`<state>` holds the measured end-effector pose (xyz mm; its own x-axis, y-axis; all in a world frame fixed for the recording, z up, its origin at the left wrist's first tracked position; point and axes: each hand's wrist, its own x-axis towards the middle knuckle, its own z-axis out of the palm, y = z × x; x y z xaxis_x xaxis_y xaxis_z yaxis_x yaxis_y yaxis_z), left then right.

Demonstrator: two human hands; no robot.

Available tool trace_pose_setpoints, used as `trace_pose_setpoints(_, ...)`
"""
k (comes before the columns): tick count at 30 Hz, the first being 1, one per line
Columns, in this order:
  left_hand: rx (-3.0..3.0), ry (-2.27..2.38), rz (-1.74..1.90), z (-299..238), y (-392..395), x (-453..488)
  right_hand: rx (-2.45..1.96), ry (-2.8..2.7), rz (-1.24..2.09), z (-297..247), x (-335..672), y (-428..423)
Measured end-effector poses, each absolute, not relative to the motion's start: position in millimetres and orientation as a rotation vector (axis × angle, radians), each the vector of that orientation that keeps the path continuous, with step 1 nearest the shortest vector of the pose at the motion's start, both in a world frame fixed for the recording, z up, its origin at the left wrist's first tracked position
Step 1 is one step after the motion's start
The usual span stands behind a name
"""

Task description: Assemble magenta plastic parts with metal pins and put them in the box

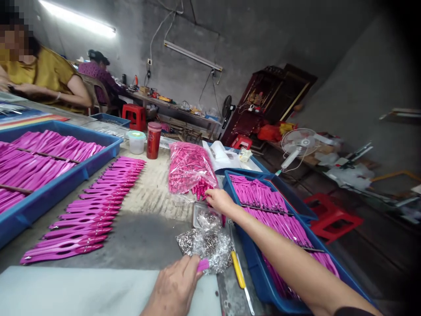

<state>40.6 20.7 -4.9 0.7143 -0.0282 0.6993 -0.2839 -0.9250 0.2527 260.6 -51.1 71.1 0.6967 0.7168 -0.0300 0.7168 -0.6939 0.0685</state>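
Note:
My left hand is closed round a flat purple strip, whose end sticks out past the thumb and fingers. It is above the near edge of a pale board. My right hand reaches to the mouth of a clear plastic bag full of small pink pieces. Its fingers are pinched together among the pieces there; what they hold is hidden. Between the hands lie a small metal tray and clear bags of small shiny metal parts. A yellow-handled tool rests to their right.
A long row of purple pieces with pink tips lies on the table. Blue crates of purple strips stand left and right. A red jar and a lidded tub are behind. Two people sit at the far left.

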Motion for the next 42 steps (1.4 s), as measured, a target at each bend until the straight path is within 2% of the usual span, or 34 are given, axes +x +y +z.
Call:
trace_pose_setpoints(11, 2.625, -0.268, 0.877, -12, 22, 41, 2.748, 1.308, 0.035, 46, 288, -40)
trace_pose_setpoints(21, 2.511, -0.233, 1.02, 4, 20, 42, 3.375, 1.381, 0.132, 54, 273, -54)
trace_pose_setpoints(29, 2.453, -0.207, 1.002, 5, 21, 37, 3.826, 1.412, -0.451, 75, 214, -85)
trace_pose_setpoints(34, 2.451, -0.203, 0.993, 12, 22, 34, 4.071, 1.391, -1.113, 86, 171, -110)
trace_pose_setpoints(42, 2.523, -0.253, 1.003, 21, 14, 24, 4.122, 1.248, -1.485, 78, 132, -138)
